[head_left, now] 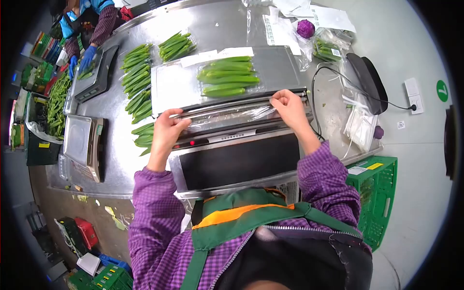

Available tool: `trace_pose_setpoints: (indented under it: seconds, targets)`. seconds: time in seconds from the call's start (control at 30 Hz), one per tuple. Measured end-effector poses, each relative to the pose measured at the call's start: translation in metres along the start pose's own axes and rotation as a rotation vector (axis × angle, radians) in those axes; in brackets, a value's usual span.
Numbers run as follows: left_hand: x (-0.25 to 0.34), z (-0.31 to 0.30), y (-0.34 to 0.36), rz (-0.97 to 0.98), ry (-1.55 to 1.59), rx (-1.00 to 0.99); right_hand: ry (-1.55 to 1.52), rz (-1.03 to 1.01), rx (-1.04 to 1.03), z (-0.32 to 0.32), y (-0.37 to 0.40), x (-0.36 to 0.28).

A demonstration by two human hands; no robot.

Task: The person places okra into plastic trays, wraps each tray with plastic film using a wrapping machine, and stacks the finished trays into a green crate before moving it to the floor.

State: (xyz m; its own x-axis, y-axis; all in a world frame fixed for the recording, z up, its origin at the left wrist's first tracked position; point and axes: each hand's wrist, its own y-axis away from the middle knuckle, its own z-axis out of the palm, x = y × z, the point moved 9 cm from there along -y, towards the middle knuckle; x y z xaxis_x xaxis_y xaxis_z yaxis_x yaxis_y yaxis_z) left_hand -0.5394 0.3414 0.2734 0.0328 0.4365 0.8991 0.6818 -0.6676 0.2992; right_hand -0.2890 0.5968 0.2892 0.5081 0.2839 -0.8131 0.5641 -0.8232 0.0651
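Both hands are on the sealer in the middle of the surface. The left hand sits at the left end of the sealing bar, fingers curled over, its grip closed on the near left corner of the clear bag. The right hand is at the bar's right end, fingers bent and tips down on the film. Whether that grip pinches the plastic or only presses it, I cannot tell.

The bag's near open edge lies across the bar between the two hands, the film pulled flat from one to the other. Its filled part, packed with green okra, rests just beyond the hands on the grey tray, far side of the bar.

Left of the sealer, loose okra bundles lie in rows, and nearer left stands a scale. At the far left, a co-worker's blue-gloved hand rests on a second scale. Far right there is a purple vegetable, and a green crate stands at the near right, below the surface's edge.
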Motion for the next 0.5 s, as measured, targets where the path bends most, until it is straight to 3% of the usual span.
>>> trace_pose_setpoints:
  seconds: [0.1,0.13,0.2,0.23,0.27,0.3,0.33,0.4,0.47,0.5]
  targets:
    - [0.004,-0.013,0.042,-0.136,0.209,-0.07,-0.799,0.365,-0.264,0.002,0.016,0.013]
    - [-0.014,-0.016,0.051,-0.159,0.243,-0.075,-0.8,0.366,-0.265,-0.004,0.02,0.014]
    - [-0.019,0.008,0.07,-0.422,0.58,-0.245,-1.119,0.354,-0.521,0.008,0.031,-0.011]
    - [-0.012,0.005,0.067,-0.416,0.578,-0.241,-1.173,0.282,-0.498,0.001,0.025,-0.024]
    - [0.007,0.014,0.065,-0.361,0.794,-0.389,-1.176,0.273,-0.499,-0.003,0.02,-0.039]
    - [0.029,0.019,0.062,-0.301,1.004,-0.543,-1.215,0.117,-0.504,-0.013,0.011,-0.064]
    - [0.049,0.006,0.048,-0.102,0.894,-0.566,-1.248,-0.035,-0.508,-0.024,0.006,-0.088]
    - [0.102,-0.014,0.021,0.159,0.975,-0.565,-1.313,-0.318,-0.543,-0.046,-0.017,-0.135]
    - [0.159,-0.02,-0.012,0.336,1.282,-0.651,-1.122,-0.351,-0.176,-0.062,-0.048,-0.164]
    - [0.162,-0.022,-0.046,0.35,1.25,-0.417,-1.048,-0.463,-0.171,-0.055,-0.072,-0.172]
